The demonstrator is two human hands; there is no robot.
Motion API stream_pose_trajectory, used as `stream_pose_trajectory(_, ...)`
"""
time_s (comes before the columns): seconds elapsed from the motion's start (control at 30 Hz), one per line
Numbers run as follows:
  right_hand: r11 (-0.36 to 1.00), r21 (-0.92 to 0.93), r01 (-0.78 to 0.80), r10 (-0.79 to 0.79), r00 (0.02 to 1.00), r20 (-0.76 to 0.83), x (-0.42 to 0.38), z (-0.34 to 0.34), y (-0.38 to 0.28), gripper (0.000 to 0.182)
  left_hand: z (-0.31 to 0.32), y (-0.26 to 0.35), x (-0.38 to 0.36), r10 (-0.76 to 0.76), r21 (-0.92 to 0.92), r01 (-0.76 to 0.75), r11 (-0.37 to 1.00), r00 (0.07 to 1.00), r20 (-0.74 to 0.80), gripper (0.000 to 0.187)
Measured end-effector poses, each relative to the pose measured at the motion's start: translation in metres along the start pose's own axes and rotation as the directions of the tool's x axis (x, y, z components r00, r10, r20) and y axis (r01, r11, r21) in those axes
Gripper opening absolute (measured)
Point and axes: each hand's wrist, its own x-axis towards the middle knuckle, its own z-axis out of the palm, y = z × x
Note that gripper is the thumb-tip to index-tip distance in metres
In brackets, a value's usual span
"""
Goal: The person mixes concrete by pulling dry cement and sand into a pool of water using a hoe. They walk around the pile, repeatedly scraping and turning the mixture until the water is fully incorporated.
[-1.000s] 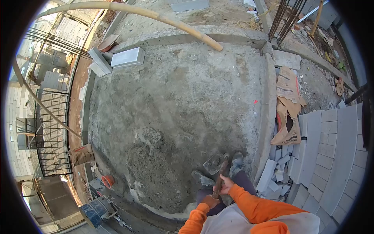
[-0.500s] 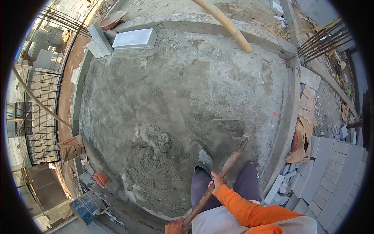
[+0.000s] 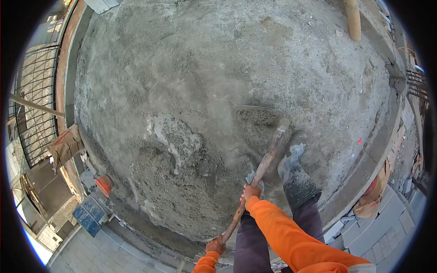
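Observation:
A long wooden handle slants across the lower middle, belonging to a hoe whose wide blade rests on the grey floor with wet mortar over it. My right hand wraps around the middle of the handle. Lower down, at the handle's rear end, my left hand is closed on it too. Left of the handle lies a heap of wet grey mortar with a paler watery patch. My mortar-smeared boots stand on either side of the handle's lower part.
An orange bucket and a blue container stand at the lower left, near a torn paper sack. A low concrete curb borders the right side. A wooden pole reaches in at the top right. Grey blocks lie beyond the curb.
My view has tilted downward and shifted, so both boots show more fully. The hoe is still in both hands; its blade appears higher in view, and more mortar shows on it.

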Motion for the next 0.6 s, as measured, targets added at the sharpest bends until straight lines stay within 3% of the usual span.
stream_pose_trajectory(0.17,0.996,-0.09,0.022,-0.028,0.998,-0.065,-0.048,0.017,-0.036,0.016,-0.032,0.041,-0.031,-0.083,-0.036,0.086,0.996,0.994,0.067,0.027)
stream_pose_trajectory(0.27,0.996,-0.081,0.024,-0.02,0.999,0.042,-0.079,0.032,-0.088,0.017,-0.042,0.069,-0.045,-0.033,-0.029,0.028,0.999,0.984,-0.174,0.033)
stream_pose_trajectory(0.37,0.996,-0.042,0.076,-0.069,0.987,0.148,-0.104,0.085,-0.174,0.016,-0.127,0.128,-0.026,-0.032,-0.024,0.024,0.999,0.919,-0.394,0.031)
stream_pose_trajectory(0.43,0.984,-0.029,0.179,-0.167,0.957,0.237,-0.113,0.132,-0.241,0.015,-0.204,0.172,0.013,0.031,-0.174,-0.132,0.976,0.872,-0.488,0.028)
stream_pose_trajectory(0.5,0.953,-0.052,0.299,-0.267,0.907,0.325,-0.097,0.182,-0.305,0.014,-0.267,0.213,0.059,0.051,-0.174,-0.181,0.968,0.819,-0.572,0.029)
stream_pose_trajectory(0.6,0.845,-0.021,0.534,-0.465,0.754,0.463,-0.061,0.255,-0.389,0.011,-0.323,0.253,0.16,0.078,-0.174,-0.285,0.943,0.694,-0.716,0.019)
